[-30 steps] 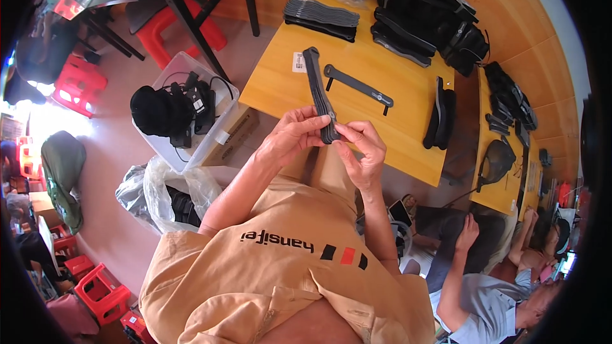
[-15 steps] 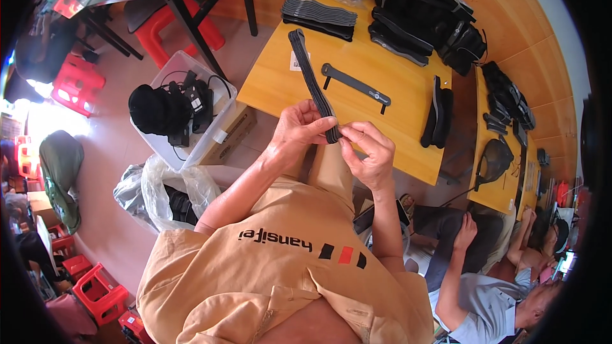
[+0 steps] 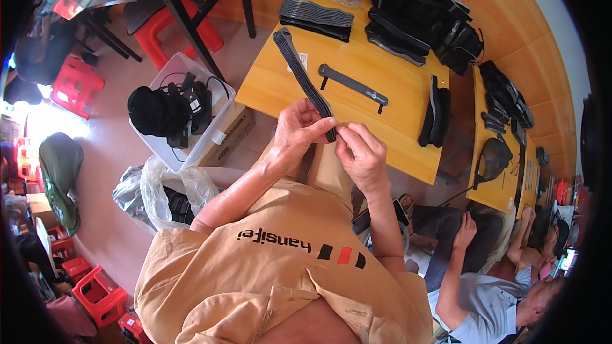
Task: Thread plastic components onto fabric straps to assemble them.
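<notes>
A narrow stack of dark grey fabric strips (image 3: 301, 70) slants up and to the left over the near edge of the yellow table (image 3: 268, 83). My left hand (image 3: 296, 132) is closed around its near end, thumb on top. Right beside that end, my right hand (image 3: 362, 154) has thumb and forefinger pressed together, touching the strips' tip; whether a single strip is pinched there is hidden. Beyond the hands, one dark grey strip (image 3: 354, 84) with two short black tabs lies flat on the table.
Grey strips (image 3: 317, 11) lie piled at the table's far side, near black padded pieces (image 3: 398, 35). More black pieces (image 3: 435, 111) lie at the right edge. To the left stand a clear plastic bin (image 3: 217, 121) and a plastic bag (image 3: 167, 185). A co-worker (image 3: 475, 299) sits at right.
The far end of the strip stack has swung a little to the left. My right hand has shifted slightly left, its fingers drawn closer together at the stack's near end.
</notes>
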A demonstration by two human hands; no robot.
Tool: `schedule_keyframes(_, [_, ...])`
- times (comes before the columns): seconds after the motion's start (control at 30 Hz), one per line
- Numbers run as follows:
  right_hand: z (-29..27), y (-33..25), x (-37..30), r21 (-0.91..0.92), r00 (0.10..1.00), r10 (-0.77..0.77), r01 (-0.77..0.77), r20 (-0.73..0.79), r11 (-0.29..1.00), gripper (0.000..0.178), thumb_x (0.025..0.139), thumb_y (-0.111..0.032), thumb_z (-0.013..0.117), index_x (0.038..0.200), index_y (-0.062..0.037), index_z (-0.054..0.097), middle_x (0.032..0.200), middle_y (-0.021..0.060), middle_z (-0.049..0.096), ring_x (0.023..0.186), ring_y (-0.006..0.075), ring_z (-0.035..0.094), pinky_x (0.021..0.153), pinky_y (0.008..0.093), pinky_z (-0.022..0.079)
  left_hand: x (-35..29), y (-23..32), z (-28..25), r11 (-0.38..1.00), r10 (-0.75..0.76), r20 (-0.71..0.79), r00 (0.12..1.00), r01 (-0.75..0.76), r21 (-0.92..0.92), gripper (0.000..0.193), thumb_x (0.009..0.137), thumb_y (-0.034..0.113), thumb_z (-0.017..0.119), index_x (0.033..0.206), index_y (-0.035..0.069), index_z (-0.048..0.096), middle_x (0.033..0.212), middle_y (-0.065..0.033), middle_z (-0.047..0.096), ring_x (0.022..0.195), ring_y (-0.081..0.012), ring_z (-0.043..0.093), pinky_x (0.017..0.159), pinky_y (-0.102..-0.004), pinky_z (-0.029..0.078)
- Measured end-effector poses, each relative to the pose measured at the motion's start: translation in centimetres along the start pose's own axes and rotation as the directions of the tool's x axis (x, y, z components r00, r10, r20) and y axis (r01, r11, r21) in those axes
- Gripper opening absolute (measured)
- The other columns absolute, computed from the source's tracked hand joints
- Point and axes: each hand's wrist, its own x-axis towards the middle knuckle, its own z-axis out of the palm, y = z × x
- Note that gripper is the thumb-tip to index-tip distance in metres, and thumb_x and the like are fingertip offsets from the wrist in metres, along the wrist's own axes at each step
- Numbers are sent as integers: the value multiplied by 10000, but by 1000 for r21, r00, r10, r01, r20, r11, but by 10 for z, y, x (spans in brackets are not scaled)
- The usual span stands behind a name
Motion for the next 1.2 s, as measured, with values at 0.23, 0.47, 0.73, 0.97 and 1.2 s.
schedule_keyframes(0.23, [5,1,1,49,997,72,-71,-25,996,236,667,104,620,884,11,613,811,117,605,642,254,615,543,316,506,-2,-2,0,999,-4,-37,999,2,-48,248,810,86,679,1011,-5,567,853,-52,639,757,-87,609,643,-217,528])
schedule_keyframes(0.47, [5,-4,2,21,997,57,-56,-57,998,254,674,101,622,911,9,615,838,115,607,672,261,618,564,323,511,-2,5,1,1000,21,38,999,-21,-9,362,767,43,713,1089,-22,561,890,-60,645,793,-100,618,724,-238,528])
schedule_keyframes(0.73, [3,-7,6,-21,997,74,-74,-10,997,253,674,114,610,898,3,569,811,113,574,669,275,594,562,348,497,-1,6,1,1000,18,38,999,-18,8,387,759,21,712,1105,-42,550,897,-63,642,805,-105,621,734,-244,530])
schedule_keyframes(0.97, [10,-9,7,-41,995,96,-96,-3,995,256,701,118,589,923,0,543,811,118,557,701,287,591,572,362,490,3,0,-3,998,45,22,999,-46,48,396,763,-12,688,1129,-51,541,900,-67,638,811,-105,620,743,-245,529])
schedule_keyframes(1.2, [15,-11,4,-81,987,145,-151,-70,985,227,743,115,568,952,30,551,852,141,580,732,302,606,596,364,503,6,0,6,990,102,-36,994,-98,103,363,756,-15,686,1093,-54,554,894,-69,636,804,-102,611,727,-239,522])
